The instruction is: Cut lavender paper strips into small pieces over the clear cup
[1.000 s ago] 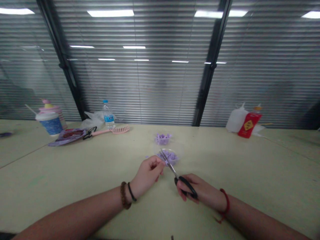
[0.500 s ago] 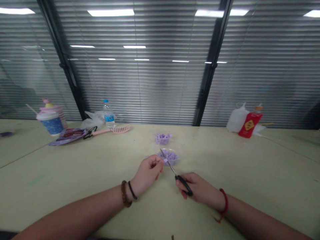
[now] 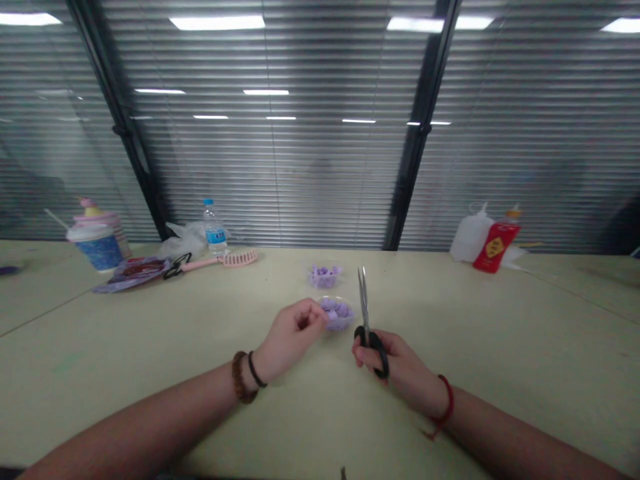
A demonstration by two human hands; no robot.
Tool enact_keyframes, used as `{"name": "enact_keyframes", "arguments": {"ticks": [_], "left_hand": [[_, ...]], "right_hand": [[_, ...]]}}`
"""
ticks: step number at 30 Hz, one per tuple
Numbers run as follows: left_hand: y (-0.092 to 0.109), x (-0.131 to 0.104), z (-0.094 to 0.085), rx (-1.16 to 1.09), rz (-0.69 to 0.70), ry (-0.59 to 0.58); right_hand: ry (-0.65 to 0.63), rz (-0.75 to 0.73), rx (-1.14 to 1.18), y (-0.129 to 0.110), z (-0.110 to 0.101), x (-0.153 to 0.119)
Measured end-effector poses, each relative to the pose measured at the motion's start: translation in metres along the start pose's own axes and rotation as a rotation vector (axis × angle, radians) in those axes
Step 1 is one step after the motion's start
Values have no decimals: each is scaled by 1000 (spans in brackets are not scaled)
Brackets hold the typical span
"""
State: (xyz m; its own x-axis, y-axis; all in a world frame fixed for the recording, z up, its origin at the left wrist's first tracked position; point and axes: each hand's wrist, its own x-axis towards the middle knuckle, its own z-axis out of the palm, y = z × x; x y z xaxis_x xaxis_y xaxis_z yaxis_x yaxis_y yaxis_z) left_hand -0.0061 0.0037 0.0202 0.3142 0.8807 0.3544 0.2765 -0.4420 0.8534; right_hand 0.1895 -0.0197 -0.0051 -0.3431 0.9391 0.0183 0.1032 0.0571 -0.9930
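My left hand [image 3: 295,333] is closed in a pinch on a small light-purple piece [image 3: 332,315] at its fingertips. Just beyond the fingers sits a clear plastic bowl [image 3: 341,327] holding several purple bits. What these bits are made of I cannot make out. In my right hand [image 3: 395,360] is a pair of scissors [image 3: 366,313] with black handles, its blades pointing up and slightly apart. The scissors are to the right of the bowl, away from the purple piece. A second clear container [image 3: 325,280] with purple bits stands behind the bowl.
At the left are a blue cup [image 3: 100,250], a purple packet [image 3: 133,273], a pink hairbrush [image 3: 240,259] and a water bottle [image 3: 215,230]. A red bottle [image 3: 497,247] and a whitish squeeze bottle [image 3: 470,235] stand at the right, before the window blinds.
The scissors have swung away from the purple piece to the right and upright, their blades parting a little. My left hand has shifted slightly up and left, still at the bowl.
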Motion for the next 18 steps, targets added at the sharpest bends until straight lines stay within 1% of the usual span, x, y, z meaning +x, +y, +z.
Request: {"name": "enact_keyframes", "arguments": {"ticks": [1, 2, 3, 4, 6, 7, 8, 9, 11, 13, 14, 17, 18], "left_hand": [[0, 9, -7, 78, 70, 79], [0, 19, -13, 177, 125, 112], [1, 30, -18, 283, 167, 86], [1, 40, -21, 371, 201, 32], [2, 54, -22, 503, 264, -84], [2, 58, -22, 547, 292, -123], [2, 60, -22, 581, 312, -139], [1, 60, -24, 609, 324, -130], [-5, 56, -30, 666, 318, -65], [-18, 50, -41, 747, 284, -24], [-26, 48, -47, 793, 261, -56], [-51, 46, -59, 887, 191, -299], [-57, 47, -61, 901, 186, -358]], "right_hand": [[17, -1, 3, 1, -1, 1], [34, -8, 10, 1, -2, 1], [48, -18, 19, 2, -3, 2], [58, -29, 27, 2, -4, 2], [74, -48, 36, 0, -6, 2], [81, -52, 41, -1, -7, 2], [86, -52, 49, -2, -8, 1], [93, -52, 62, -3, -8, 0], [109, -63, 92, -4, -10, -1], [112, -83, 107, -4, -10, -2], [116, -90, 111, -4, -11, -2], [133, -90, 121, -1, -11, 0], [141, -85, 123, 0, -11, 1]]}}
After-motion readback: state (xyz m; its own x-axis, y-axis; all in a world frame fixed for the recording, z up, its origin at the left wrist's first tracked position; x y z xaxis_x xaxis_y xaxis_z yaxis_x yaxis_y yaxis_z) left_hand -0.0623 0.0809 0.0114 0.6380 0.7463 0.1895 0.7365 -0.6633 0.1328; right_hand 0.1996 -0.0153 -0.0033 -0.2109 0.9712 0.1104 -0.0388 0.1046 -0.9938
